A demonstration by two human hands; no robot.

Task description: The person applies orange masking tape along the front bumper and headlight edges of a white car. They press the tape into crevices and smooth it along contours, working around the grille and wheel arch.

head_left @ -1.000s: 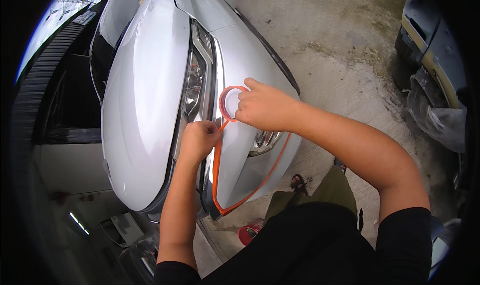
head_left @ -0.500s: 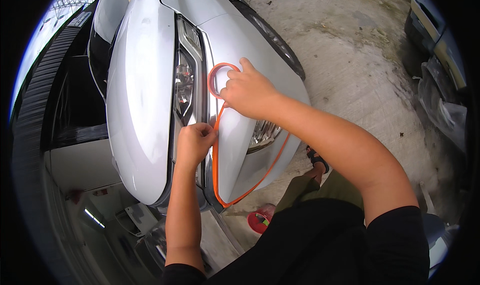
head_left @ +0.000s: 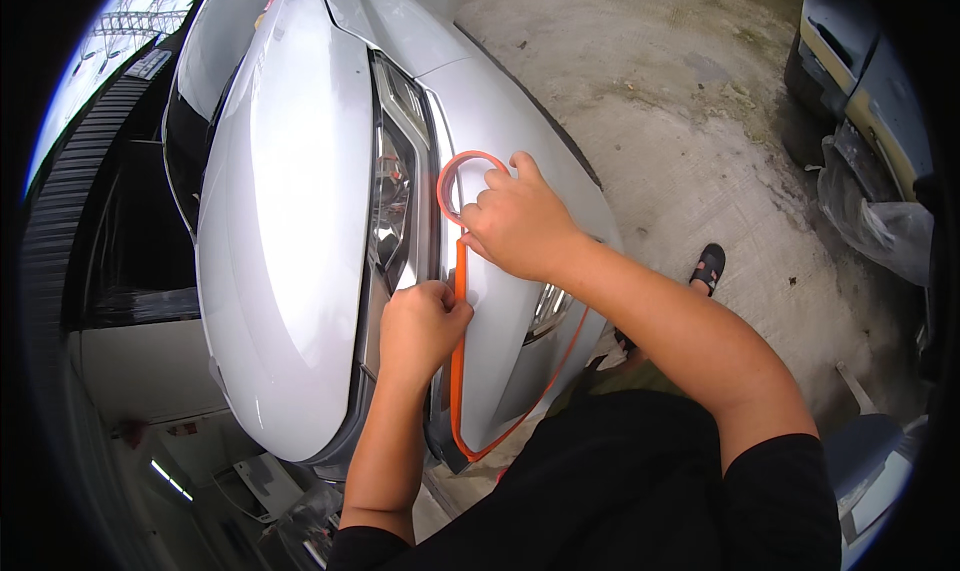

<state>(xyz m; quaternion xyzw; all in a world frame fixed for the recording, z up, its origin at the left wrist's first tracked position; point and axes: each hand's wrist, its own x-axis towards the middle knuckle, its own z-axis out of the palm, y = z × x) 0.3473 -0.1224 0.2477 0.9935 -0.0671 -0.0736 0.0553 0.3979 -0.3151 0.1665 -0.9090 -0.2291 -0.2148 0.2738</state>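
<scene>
Orange tape roll gripped by right hand against silver car bumper; orange tape strip pressed down by closed left hand. Clear plastic bag far right.

Count on view: one silver car front with two clear-lens headlamps, one long, one small. One roll of orange masking tape. Two bare hands, left, right. One black sandal. One grey parked vehicle.

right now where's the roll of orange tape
In the head view, centre: the orange tape roll sits against the silver bumper beside the headlight, held by the right hand, above the left hand.
</scene>
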